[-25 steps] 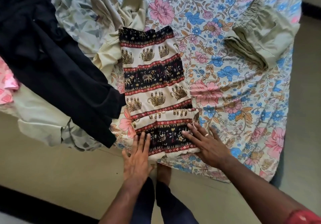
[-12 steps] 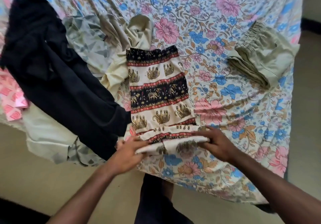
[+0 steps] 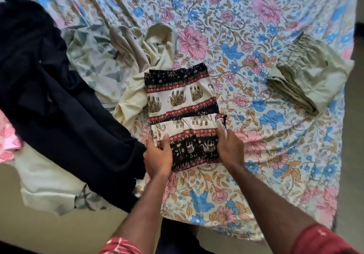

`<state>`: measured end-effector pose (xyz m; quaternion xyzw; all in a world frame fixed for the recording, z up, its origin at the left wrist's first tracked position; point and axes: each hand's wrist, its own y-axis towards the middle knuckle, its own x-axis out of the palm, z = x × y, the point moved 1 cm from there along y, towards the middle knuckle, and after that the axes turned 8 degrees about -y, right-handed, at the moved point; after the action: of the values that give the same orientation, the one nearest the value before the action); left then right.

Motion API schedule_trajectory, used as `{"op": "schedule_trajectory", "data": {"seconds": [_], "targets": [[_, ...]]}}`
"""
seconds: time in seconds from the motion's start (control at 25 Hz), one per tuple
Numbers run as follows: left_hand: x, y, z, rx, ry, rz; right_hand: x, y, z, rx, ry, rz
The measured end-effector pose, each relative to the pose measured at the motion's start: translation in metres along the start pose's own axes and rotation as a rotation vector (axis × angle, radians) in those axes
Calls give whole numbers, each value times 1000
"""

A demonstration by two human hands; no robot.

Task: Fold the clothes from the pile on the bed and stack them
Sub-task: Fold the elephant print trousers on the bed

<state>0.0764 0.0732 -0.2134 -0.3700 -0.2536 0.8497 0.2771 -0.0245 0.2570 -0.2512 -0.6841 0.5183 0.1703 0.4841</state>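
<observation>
The left hand [image 3: 158, 156] grips the left edge of the elephant-print cloth [image 3: 183, 103], thumb on top and fingers tucked under the folded flap. The right hand [image 3: 229, 148] pinches the flap's right edge, with a pale strip of the fabric caught by its fingers. Between them the near end of the cloth is doubled over its middle, so the fold is only partly made.

The cloth lies on the flowered bedsheet [image 3: 246, 27], touching the cream garment [image 3: 136, 96] on its left. Beyond that sits the unfolded pile, with a black garment [image 3: 59, 96] closest to the cloth's left edge. Well to the cloth's right rests a folded olive garment [image 3: 307, 80], likely the start of the stack.

The main risk, as I judge it, is a crooked fold: the flap's right corner already bunches up, and an uneven pull could skew the edges. The far end partly overlaps the cream garment, so carrying the cloth away could drag that piece along. Thin fabric like this may also slip apart when lifted toward the olive garment.
</observation>
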Motion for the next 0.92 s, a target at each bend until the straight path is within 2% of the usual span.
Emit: {"op": "schedule_trajectory", "data": {"seconds": [0.08, 0.16, 0.24, 0.32, 0.4, 0.52, 0.76, 0.8, 0.92], "targets": [[10, 2, 0, 62, 144, 52, 9, -8, -4, -36, -97, 106], [8, 16, -8, 97, 164, 103, 7, -3, 0, -4, -85, 166], [4, 31, -22, 113, 173, 113, 2, 6, 15, 57, -66, 156], [-2, 35, -25, 150, 182, 81, -8, 7, 22, 14, -64, 88], [-6, 32, -13, 193, 200, 64, -20, 7, 13, -46, -4, 55], [-7, 40, 15, 269, 177, 57, -31, 25, -18, -19, 75, 93], [-9, 76, 17, 532, 372, -152, -22, 57, -55, -197, -465, 9], [-11, 80, 16, 522, 324, -174, -21, 56, -56, -188, -470, -8], [-16, 89, 17, 337, 84, -156, -23, 58, -52, -150, -320, 39]]}}
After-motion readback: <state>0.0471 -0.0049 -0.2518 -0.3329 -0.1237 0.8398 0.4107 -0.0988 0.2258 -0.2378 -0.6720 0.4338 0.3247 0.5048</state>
